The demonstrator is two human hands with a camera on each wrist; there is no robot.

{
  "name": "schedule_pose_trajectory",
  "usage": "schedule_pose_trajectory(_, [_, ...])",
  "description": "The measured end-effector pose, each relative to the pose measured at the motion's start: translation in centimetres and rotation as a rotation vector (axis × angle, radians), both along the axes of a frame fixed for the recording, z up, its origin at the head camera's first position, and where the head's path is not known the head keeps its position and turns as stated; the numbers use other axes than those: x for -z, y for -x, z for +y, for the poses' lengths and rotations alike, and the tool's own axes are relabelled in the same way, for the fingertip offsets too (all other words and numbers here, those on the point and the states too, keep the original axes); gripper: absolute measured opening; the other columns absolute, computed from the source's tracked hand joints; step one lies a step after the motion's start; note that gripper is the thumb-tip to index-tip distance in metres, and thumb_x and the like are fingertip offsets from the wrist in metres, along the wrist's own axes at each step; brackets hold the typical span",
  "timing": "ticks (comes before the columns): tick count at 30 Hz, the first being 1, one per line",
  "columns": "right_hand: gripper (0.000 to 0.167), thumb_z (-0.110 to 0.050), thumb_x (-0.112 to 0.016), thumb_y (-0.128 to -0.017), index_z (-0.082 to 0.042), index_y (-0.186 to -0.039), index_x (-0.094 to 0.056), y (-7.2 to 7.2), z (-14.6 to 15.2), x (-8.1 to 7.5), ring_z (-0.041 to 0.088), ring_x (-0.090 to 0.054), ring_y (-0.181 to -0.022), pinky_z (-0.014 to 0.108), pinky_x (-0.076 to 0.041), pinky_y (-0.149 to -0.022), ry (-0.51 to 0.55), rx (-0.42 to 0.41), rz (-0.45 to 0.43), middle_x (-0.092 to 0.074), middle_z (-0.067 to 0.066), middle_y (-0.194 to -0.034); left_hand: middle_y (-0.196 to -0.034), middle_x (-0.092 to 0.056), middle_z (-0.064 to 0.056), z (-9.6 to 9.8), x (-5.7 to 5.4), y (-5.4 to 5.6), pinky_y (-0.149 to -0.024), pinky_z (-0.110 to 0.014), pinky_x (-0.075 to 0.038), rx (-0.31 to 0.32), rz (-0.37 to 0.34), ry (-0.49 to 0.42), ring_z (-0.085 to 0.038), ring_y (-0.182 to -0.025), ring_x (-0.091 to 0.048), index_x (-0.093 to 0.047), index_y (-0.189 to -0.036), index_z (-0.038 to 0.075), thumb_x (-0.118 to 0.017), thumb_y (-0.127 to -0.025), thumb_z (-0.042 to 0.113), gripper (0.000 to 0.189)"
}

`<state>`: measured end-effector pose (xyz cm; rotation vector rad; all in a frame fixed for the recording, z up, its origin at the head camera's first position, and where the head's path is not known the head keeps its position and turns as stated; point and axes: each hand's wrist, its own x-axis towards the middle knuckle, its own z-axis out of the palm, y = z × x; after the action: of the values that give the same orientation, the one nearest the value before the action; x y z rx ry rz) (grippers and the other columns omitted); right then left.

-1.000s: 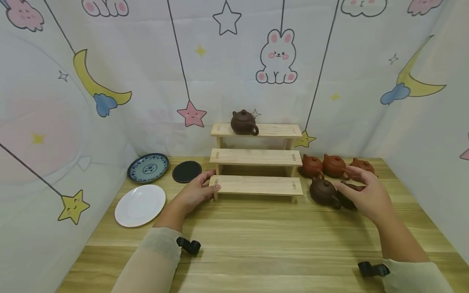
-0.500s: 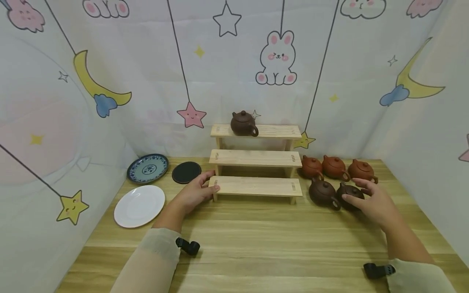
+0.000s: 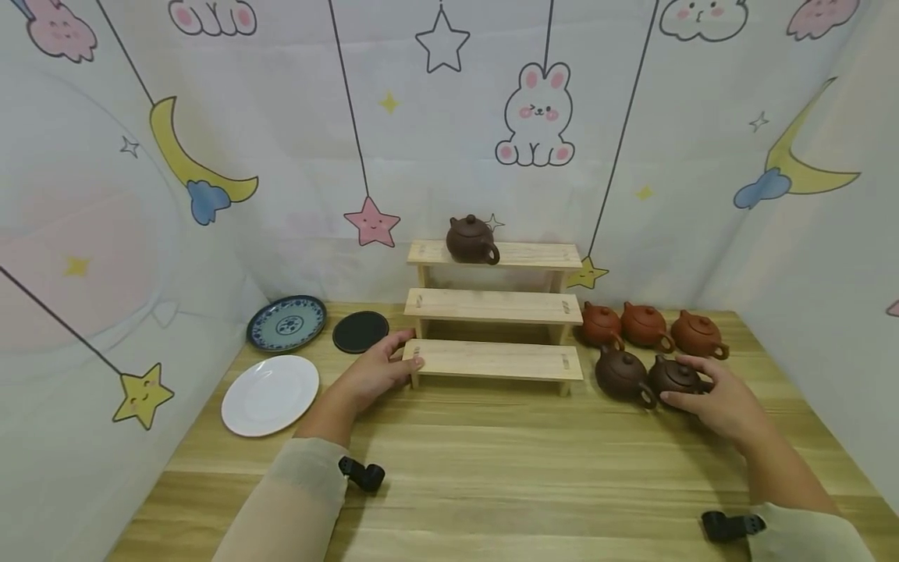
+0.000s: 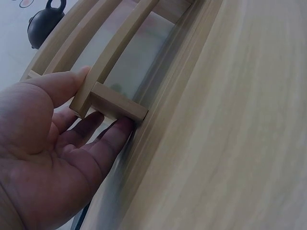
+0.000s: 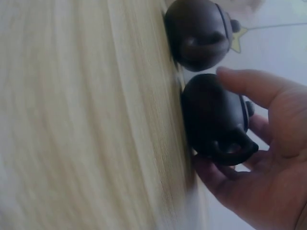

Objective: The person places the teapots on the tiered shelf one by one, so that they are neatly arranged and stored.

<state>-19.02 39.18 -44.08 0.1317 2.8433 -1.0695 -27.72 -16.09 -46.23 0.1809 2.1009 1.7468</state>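
Note:
My left hand (image 3: 377, 370) grips the left end of the lowest step of a three-tier wooden shelf (image 3: 492, 359). In the left wrist view its thumb lies on the step and its fingers curl at the side support (image 4: 117, 103). My right hand (image 3: 726, 402) holds a dark brown teapot (image 3: 676, 376) on the table, the thumb on one side and the fingers round the other. The right wrist view shows this teapot's handle (image 5: 235, 148) towards the palm. Beside it stands another dark brown teapot (image 3: 621, 373). A third dark teapot (image 3: 469, 239) sits on the top step.
Behind the dark pots stand three reddish-brown teapots, the middle one (image 3: 643, 324) among them. To the left lie a white plate (image 3: 270, 396), a blue patterned plate (image 3: 286, 323) and a black round coaster (image 3: 360, 332). A printed cloth (image 3: 295, 117) hangs behind the table.
My right hand has moved a little down and right, from over the two dark teapots to around the right one. The left hand keeps its grip on the shelf.

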Motion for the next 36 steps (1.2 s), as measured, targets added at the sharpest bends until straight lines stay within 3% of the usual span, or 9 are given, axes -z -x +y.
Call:
schedule_pose_trajectory(8, [0.103, -0.057, -0.079, -0.094, -0.01, -0.17, -0.027, -0.1, 0.2, -0.1, 0.07, -0.027, -0.146, 0.079, -0.038, -0.106, -0.015, -0.008, -0.029, -0.024, 0.045, -0.166, -0.175, -0.029, -0.014, 0.0, 0.0, -0.1, -0.118, -0.051, -0.049, 0.019, 0.021, -0.02, -0.038, -0.152, -0.049, -0.025, -0.171, 0.013, -0.067, -0.108, 0.018, 0.076])
schedule_pose_trajectory(15, [0.099, -0.057, -0.075, -0.097, -0.01, -0.17, -0.026, -0.2, 0.2, -0.8, 0.069, -0.032, -0.144, 0.077, -0.042, -0.104, -0.01, 0.01, -0.01, -0.028, 0.045, -0.164, -0.175, -0.031, -0.015, 0.2, 0.1, 0.0, -0.119, -0.051, -0.049, 0.013, 0.012, -0.016, -0.037, -0.152, -0.048, -0.026, -0.17, 0.014, -0.068, -0.107, 0.018, 0.076])
schedule_pose_trajectory(20, [0.101, -0.057, -0.076, -0.096, -0.016, -0.172, -0.024, -0.3, -0.7, -2.8, 0.065, -0.035, -0.148, 0.071, -0.047, -0.104, 0.074, 0.04, 0.055, -0.033, 0.04, -0.166, -0.175, -0.03, -0.014, 0.1, 0.2, 0.2, -0.118, -0.05, -0.049, 0.008, 0.008, -0.019, -0.036, -0.153, -0.048, -0.026, -0.171, 0.014, -0.068, -0.107, 0.018, 0.076])
schedule_pose_trajectory(24, [0.099, -0.059, -0.077, -0.095, -0.024, -0.172, -0.026, -0.1, -3.0, -4.8, 0.054, -0.04, -0.15, 0.059, -0.05, -0.103, 0.133, 0.032, 0.098, -0.037, 0.028, -0.169, -0.176, -0.028, -0.015, -0.1, 0.3, 0.3, -0.118, -0.049, -0.05, 0.014, 0.018, -0.02, -0.037, -0.153, -0.048, -0.025, -0.171, 0.013, -0.067, -0.108, 0.019, 0.076])
schedule_pose_trajectory(27, [0.095, -0.06, -0.078, -0.093, -0.029, -0.17, -0.032, 0.4, -5.1, -6.3, 0.05, -0.042, -0.15, 0.06, -0.05, -0.104, 0.12, 0.004, 0.128, -0.037, 0.021, -0.171, -0.176, -0.027, -0.015, -0.1, 0.2, 0.2, -0.118, -0.05, -0.049, 0.015, 0.02, -0.021, -0.038, -0.153, -0.048, -0.025, -0.171, 0.013, -0.066, -0.108, 0.018, 0.076])
schedule_pose_trajectory(31, [0.095, -0.062, -0.079, -0.091, -0.032, -0.169, -0.033, 1.4, -7.9, -8.3, 0.052, -0.042, -0.15, 0.069, -0.046, -0.107, 0.13, -0.022, 0.127, -0.037, 0.021, -0.171, -0.175, -0.028, -0.017, -0.1, 0.2, 0.1, -0.119, -0.052, -0.048, 0.016, 0.018, -0.025, -0.039, -0.153, -0.047, -0.024, -0.171, 0.012, -0.066, -0.108, 0.017, 0.076])
schedule_pose_trajectory(36, [0.091, -0.056, -0.081, -0.093, -0.033, -0.168, -0.035, 2.6, -10.4, -10.4, 0.045, -0.052, -0.143, 0.063, -0.049, -0.108, 0.2, -0.058, 0.138, -0.047, 0.023, -0.162, -0.176, -0.029, -0.016, 0.1, 0.1, 0.0, -0.12, -0.052, -0.047, 0.008, 0.015, -0.016, -0.038, -0.154, -0.046, -0.024, -0.171, 0.012, -0.066, -0.108, 0.018, 0.076])
